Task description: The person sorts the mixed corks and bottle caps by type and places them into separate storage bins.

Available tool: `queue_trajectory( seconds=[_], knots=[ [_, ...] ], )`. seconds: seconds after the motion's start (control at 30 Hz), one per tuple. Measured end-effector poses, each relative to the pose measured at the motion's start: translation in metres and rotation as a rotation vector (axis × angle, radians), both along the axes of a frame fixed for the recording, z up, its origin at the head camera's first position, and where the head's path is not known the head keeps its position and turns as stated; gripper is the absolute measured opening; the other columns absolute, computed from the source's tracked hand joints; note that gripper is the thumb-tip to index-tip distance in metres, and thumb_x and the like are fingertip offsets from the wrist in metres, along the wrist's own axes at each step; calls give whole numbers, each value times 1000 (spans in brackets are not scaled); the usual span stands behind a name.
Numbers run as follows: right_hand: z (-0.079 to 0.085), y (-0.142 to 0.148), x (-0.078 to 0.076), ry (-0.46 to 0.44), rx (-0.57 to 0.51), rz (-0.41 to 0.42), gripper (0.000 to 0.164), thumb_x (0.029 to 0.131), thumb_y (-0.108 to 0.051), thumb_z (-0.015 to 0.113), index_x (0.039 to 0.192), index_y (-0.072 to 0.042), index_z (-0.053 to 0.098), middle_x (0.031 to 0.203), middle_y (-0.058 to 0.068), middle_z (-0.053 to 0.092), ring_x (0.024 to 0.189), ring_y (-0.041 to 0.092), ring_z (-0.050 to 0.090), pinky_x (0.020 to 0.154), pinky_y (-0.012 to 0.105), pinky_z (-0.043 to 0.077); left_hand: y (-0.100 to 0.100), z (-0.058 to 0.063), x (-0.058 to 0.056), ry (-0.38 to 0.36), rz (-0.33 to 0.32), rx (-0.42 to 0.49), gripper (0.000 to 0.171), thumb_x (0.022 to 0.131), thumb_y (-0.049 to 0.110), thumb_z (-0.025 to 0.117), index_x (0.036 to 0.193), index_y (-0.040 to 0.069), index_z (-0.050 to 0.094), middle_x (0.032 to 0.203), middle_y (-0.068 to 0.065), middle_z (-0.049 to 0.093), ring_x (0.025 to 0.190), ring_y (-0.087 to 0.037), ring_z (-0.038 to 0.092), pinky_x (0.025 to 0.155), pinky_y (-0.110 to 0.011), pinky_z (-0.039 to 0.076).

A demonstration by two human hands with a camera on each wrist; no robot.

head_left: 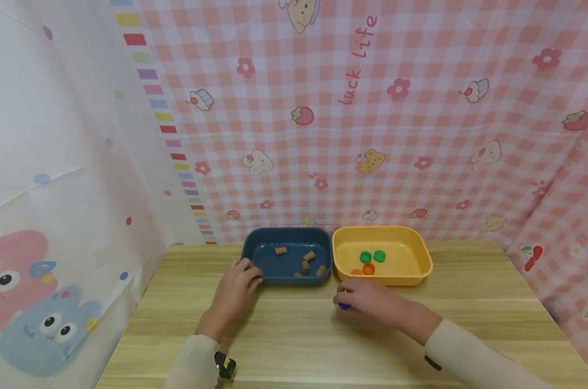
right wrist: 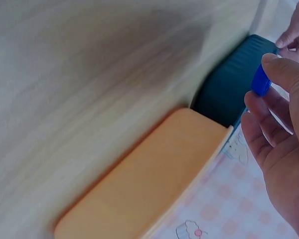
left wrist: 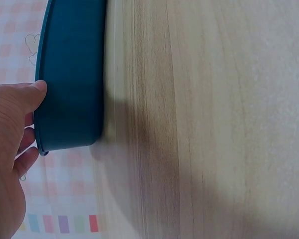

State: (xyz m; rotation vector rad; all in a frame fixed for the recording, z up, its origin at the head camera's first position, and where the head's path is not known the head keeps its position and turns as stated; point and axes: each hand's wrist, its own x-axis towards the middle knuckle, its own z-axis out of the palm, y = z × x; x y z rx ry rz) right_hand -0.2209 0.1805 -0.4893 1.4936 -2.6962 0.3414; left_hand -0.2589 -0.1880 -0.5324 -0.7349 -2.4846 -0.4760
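My left hand point(head_left: 235, 285) grips the near left corner of the dark blue tray point(head_left: 286, 281). In the left wrist view the thumb lies on the tray's outer wall, with fingers at the rim. Several brown corks point(head_left: 305, 266) lie inside that tray. My right hand point(head_left: 369, 298) pinches a blue bottle cap point(right wrist: 260, 82) between thumb and fingers, in front of the yellow tray point(head_left: 403, 281). Inside the yellow tray are two green caps point(head_left: 379, 256) and orange caps point(head_left: 369, 269), partly hidden by its front wall.
Both trays stand side by side at the back of the wooden table point(head_left: 294, 335), against a pink checked cloth point(head_left: 323, 135). A white patterned cloth point(head_left: 80, 135) hangs on the left. A black strap piece point(head_left: 225, 365) shows by the left sleeve.
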Motion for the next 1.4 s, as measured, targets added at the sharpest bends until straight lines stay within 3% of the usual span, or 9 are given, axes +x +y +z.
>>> queue_trajectory(
  seconds=[0.23, 0.47, 0.83, 1.4],
  knots=[
    [8, 11, -5, 47, 3, -16, 24, 93, -15, 78, 115, -17, 71, 110, -1, 62, 95, 10, 60, 84, 23, 56, 0, 0, 0, 2, 0, -3, 10, 84, 9, 85, 92, 12, 79, 89, 0, 60, 82, -21, 52, 74, -36, 48],
    [17, 25, -12, 184, -20, -25, 26, 87, -16, 83, 111, -15, 72, 110, 2, 66, 96, 14, 65, 83, 28, 58, 1, 2, 1, -3, -2, 1, 10, 84, 9, 85, 92, 12, 78, 89, 0, 60, 82, -21, 52, 74, -36, 48],
    [24, 58, -35, 289, -43, -68, 32, 80, -12, 89, 106, -13, 71, 102, 3, 65, 90, 18, 64, 76, 31, 58, 1, 3, 2, -27, 14, -5, 9, 86, 10, 84, 92, 12, 79, 89, 1, 59, 83, -21, 53, 75, -36, 49],
    [26, 87, -59, 106, 12, -225, 23, 87, -6, 81, 108, -9, 71, 102, 7, 64, 88, 19, 63, 77, 33, 59, 1, 2, 1, 5, -1, -1, 10, 84, 11, 85, 91, 12, 78, 88, 0, 59, 81, -20, 51, 73, -36, 48]
  ],
)
